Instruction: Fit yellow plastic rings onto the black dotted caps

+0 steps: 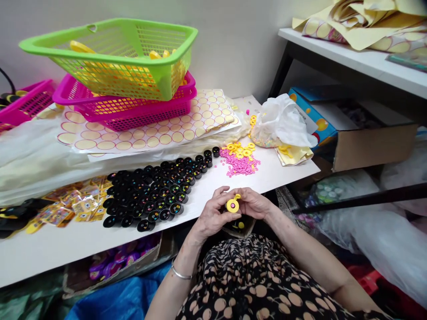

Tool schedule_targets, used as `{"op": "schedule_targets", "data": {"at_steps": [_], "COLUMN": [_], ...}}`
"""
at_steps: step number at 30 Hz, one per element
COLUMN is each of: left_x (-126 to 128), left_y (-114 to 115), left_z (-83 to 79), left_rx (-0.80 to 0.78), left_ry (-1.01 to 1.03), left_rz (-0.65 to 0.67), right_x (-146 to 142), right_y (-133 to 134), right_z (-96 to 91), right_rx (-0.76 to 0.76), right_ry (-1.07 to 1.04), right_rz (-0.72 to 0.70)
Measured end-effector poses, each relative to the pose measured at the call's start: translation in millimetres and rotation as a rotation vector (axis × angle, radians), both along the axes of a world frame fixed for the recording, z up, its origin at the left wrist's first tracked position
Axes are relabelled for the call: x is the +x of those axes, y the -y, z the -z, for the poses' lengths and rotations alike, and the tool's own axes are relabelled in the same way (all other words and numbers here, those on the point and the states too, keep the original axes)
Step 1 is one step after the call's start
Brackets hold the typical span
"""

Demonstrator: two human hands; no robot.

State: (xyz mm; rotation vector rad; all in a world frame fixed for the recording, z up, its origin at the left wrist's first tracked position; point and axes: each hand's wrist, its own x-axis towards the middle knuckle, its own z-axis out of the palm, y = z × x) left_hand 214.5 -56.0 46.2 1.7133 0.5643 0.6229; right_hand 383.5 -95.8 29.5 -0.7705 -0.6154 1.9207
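Note:
In front of my body, just off the table's near edge, my left hand [213, 211] is closed on a small yellow plastic disc [232, 205] with a small loop at its top and a pink dot in its middle. Against the disc's right side, the curled fingers of my right hand [253, 203] pinch it near the loop; some fingertips are hidden. Pink beads [242, 163] lie in a heap on the table beyond my hands, with yellow ring-shaped pieces [245, 152] on top. Left of them stand many black round cups [163, 193] with coloured specks inside.
A green basket [163, 64] of yellow parts sits in a pink basket [133, 118] at the back. Printed packets [83, 206] lie left. A white plastic bag [282, 118] and an open cardboard box [373, 146] are right, below a white shelf [353, 55].

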Motion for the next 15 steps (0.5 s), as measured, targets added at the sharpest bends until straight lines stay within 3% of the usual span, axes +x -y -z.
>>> {"op": "schedule_targets", "data": {"at_steps": [5, 15], "left_x": [5.1, 15.7], "left_y": [6.2, 12.2], "left_z": [-5.6, -8.4], "left_rx": [0.112, 0.245], "left_ry": [-0.069, -0.136], "left_rz": [0.097, 0.189], "right_x": [12.1, 18.7], "right_y": [0.2, 1.2], "right_z": [-2.8, -15.7], "right_rx": [0.079, 0.098], "right_ry": [0.064, 0.223], "right_rz": [-0.232, -0.28]}}
